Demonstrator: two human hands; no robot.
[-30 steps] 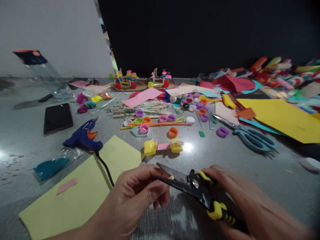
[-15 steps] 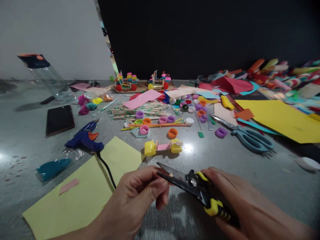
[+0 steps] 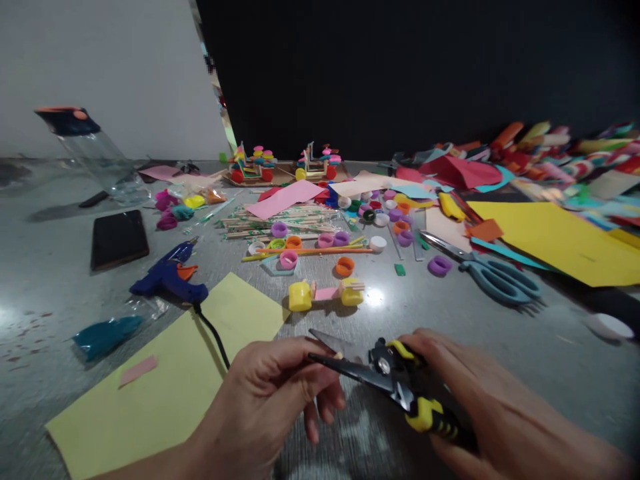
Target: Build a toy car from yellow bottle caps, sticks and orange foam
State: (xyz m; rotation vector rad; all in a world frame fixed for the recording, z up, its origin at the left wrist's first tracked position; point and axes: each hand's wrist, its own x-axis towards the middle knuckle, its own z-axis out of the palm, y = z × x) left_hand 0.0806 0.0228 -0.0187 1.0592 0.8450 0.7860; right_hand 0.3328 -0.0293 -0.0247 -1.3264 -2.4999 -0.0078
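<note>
Yellow-handled cutters point(image 3: 395, 380) clasped in right hand point(image 3: 480, 407), blades parted; left hand point(image 3: 270, 400) pinching small stick piece point(image 3: 340, 356) between blades, steadying for cut, above counter point(image 3: 450, 320).

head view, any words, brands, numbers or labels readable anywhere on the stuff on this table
No readable text shows anywhere.
Black and yellow handled snips, held in the right hand: no brand or marking can be made out.
Blue hot glue gun: any label is too small and blurred to read.
Black flat phone: dark screen, nothing shown.
Coloured plastic bottle caps: any print is too small to tell.
Left hand holds a tiny piece at the blades, unmarked.
</note>
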